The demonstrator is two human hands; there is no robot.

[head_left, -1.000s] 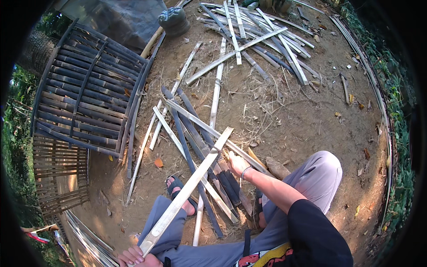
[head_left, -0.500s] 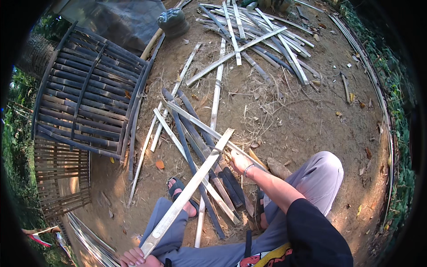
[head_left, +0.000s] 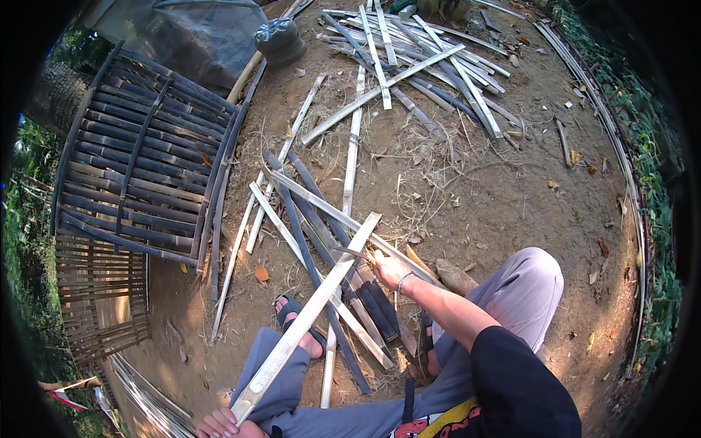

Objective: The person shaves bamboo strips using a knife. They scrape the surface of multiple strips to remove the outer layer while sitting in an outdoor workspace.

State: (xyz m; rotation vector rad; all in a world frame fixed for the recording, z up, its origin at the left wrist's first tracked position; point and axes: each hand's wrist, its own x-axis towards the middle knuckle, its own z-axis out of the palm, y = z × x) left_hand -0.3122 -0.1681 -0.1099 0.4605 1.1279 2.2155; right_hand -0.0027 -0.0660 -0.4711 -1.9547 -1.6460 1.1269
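A pale split bamboo slat [head_left: 307, 314] slants across the middle, from my left thigh up to the right. My left hand [head_left: 223, 423] is closed around its near end at the lower edge. Near the far end, my right hand [head_left: 391, 269] is closed on a knife [head_left: 352, 252], whose dark curved blade lies at the slat's edge. The fingers partly cover its handle. Under the slat, several dark and pale bamboo strips [head_left: 303, 237] lie crossed on the ground between my feet.
A large pile of bamboo strips [head_left: 423, 66] lies at the far side. A dark bamboo rack [head_left: 139, 153] stands at left, with a tied plastic bag [head_left: 280, 42] beyond it. Thin slats [head_left: 150, 394] lie at lower left. Long poles [head_left: 599, 109] edge the greenery at right.
The knife blade now shows across the slat's edge, turned more to the left, with my right hand shifted slightly. My left hand keeps its hold on the slat.
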